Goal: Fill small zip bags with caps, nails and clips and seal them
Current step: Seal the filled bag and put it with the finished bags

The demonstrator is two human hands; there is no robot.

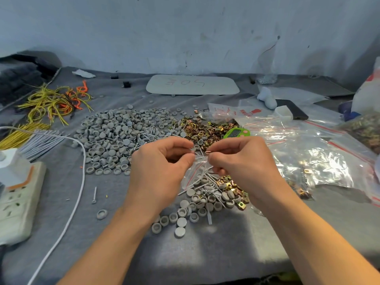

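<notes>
Sprawling cap heap: round grey plastic caps (115, 136) spread over the grey cloth surface (123, 233), left of and beyond both hands.
Left hand: the left hand (160, 167) is raised over the surface, its grip closed, with thumb and forefinger pinching the left end of the bag's upper edge.
Bag: the small clear plastic zip bag (197, 171) sits between the two grips and touches both. Its pinched edge runs left to right. Its body hangs down and slightly leftward, with a red line on the lower left part. I cannot tell whether it is open or sealed.
Clip heap: brass-coloured metal clips (205, 128) lie beyond the hands.
Pile beneath: silver nails (209, 178), caps and clips lie mixed just under the hanging bag.
Right hand: the right hand (242, 163) mirrors the left, its grip closed on the right end of that edge. A coppery bit at its fingertips is too small to name.
Far right: large clear plastic bags (308, 157) lie well apart.
Nearer hand: neither, since both already hold it.
Coming move: it likely works along the left-to-right edge, either parting it to load the bag or pressing it shut.
</notes>
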